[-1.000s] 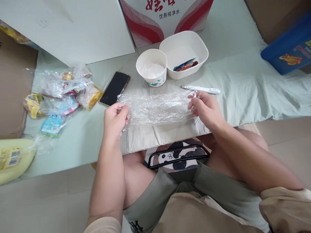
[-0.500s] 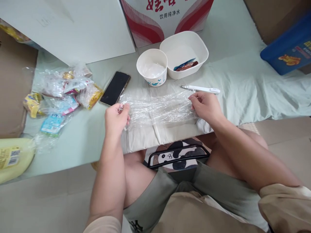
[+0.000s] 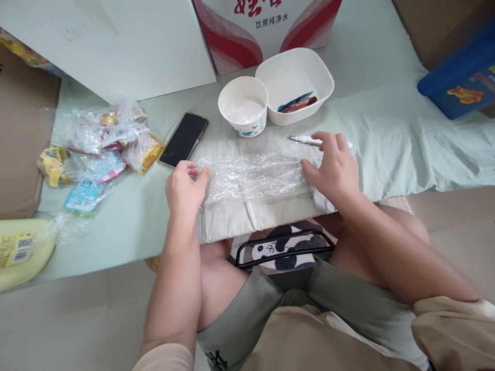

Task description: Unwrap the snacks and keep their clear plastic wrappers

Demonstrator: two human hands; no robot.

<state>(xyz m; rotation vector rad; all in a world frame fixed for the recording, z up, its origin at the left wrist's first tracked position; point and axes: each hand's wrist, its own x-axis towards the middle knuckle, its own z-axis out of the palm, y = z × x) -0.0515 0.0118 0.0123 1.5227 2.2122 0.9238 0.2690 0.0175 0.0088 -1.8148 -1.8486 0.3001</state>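
A crinkled sheet of clear plastic film lies spread across the cloth near the front edge. At its left end is my left hand, thumb and index finger apart, with the thumb tip touching or just over the film's edge. My right hand is open at the right end, fingers spread and the thumb close to the film. Behind its fingers lies a white utility knife, partly hidden, its blade end pointing left.
A white paper cup with clear plastic inside touches a white bowl holding small packets. A phone lies left of them, near a heap of wrapped snacks. A red-and-white carton stands behind; a blue container is at right.
Both hands have loosened from the film's ends. The right hand's fingers have spread and lifted over the knife; the left thumb and finger have parted. The film stays laid out on the cloth.
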